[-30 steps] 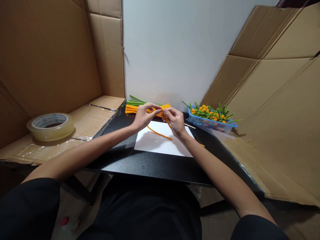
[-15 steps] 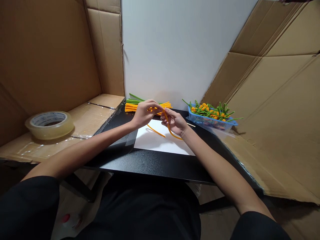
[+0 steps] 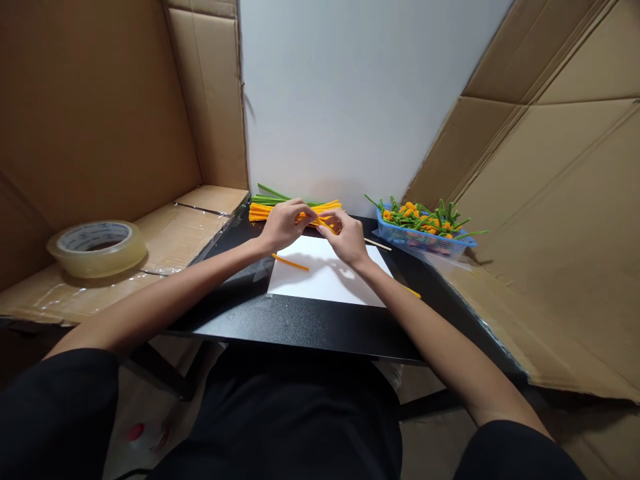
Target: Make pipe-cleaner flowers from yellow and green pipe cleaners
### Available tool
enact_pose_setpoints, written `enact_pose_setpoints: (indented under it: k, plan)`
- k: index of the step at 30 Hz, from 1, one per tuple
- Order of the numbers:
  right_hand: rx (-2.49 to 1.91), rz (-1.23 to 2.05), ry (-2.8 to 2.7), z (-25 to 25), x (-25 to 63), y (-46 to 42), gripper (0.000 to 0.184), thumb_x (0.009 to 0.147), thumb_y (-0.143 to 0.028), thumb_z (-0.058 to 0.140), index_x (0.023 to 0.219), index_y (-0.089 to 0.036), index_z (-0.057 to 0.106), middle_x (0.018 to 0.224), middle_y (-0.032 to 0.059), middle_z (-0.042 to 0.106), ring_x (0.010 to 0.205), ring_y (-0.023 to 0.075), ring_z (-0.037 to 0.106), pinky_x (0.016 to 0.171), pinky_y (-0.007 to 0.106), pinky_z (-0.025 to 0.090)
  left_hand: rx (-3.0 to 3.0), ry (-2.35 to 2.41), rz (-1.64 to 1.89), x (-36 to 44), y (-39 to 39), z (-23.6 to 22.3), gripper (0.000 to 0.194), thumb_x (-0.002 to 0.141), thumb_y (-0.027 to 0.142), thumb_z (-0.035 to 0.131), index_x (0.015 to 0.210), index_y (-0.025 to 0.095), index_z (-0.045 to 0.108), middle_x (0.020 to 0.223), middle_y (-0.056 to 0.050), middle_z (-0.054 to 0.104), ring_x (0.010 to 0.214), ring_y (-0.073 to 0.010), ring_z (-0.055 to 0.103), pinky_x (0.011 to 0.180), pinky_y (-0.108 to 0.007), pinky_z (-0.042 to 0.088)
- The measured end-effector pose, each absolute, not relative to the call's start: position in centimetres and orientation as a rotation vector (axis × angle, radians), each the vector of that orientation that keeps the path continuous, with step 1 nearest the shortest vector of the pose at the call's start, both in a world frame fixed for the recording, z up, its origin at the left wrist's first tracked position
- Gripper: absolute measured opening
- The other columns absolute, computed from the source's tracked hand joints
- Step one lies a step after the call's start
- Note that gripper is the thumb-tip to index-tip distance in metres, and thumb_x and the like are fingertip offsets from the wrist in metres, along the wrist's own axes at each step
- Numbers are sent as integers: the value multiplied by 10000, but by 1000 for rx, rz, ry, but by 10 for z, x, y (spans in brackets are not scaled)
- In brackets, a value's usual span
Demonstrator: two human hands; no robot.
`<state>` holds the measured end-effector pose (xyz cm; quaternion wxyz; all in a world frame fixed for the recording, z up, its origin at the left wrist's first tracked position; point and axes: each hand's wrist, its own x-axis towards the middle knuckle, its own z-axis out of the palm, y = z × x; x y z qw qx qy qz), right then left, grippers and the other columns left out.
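Both hands meet above a white sheet of paper [image 3: 325,287], fingertips pinched around an orange pipe cleaner [image 3: 291,263]. One end of it trails down to the left under my left hand [image 3: 285,225]. My right hand [image 3: 347,237] is close by on the right, thumb and forefinger pressed together. A short orange tip [image 3: 413,292] shows beyond my right forearm; whether it belongs to the same pipe cleaner I cannot tell. The exact grip is partly hidden by the fingers. Behind them lies a bundle of orange pipe cleaners [image 3: 260,212], with green pipe cleaners [image 3: 270,198] at its back.
At the back right stands a blue basket [image 3: 425,238] of green and orange pipe-cleaner pieces. A thin pale stick [image 3: 379,245] lies near it on the black table [image 3: 300,323]. A tape roll [image 3: 97,250] sits on cardboard at left. Cardboard walls [image 3: 560,220] flank the table.
My right hand has turned and risen, its fingers now meeting those of my left hand. The curved orange strand by my right wrist has gone from view; the left end has shifted left.
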<state>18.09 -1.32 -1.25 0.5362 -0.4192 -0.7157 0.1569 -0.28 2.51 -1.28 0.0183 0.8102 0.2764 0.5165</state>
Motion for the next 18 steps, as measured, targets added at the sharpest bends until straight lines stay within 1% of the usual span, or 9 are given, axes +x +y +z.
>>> enact_pose_setpoints:
  k: [2,3,8,13,18]
  plan:
    - [-1001,204,-1747,-13,180,-15,110,818,-230,694,920,-206,728,896,53,758,749,181,645,737,335,508,2509,832,1609,-2,24,-11,119,899,199,659,861,205,771,842,-44,712,732,-155,632,701,-277,459]
    - [-1007,165,-1749,-13,180,-16,102,834,-222,679,914,-196,737,902,59,768,755,185,656,748,336,513,2520,813,1611,-2,23,-11,112,897,197,665,865,201,772,842,-43,712,739,-154,638,705,-274,462]
    - [-1031,52,-1746,-13,179,-18,140,876,-192,655,968,-181,760,920,62,791,755,187,689,753,318,526,2568,738,1604,-4,23,-11,102,905,251,694,904,188,774,857,-42,720,736,-145,650,695,-262,467]
    - [-1014,-92,-1806,-14,179,-18,134,912,-174,640,961,-167,765,959,88,791,817,207,711,779,323,529,2478,824,1620,-4,21,-10,205,895,372,727,873,171,763,844,-50,736,739,-147,662,691,-261,475]
    - [-987,-133,-1824,-14,178,-20,150,916,-155,623,936,-153,772,931,95,784,833,214,707,811,333,526,2427,822,1621,-1,13,-8,222,897,393,725,871,176,764,835,-45,729,737,-136,643,672,-248,467]
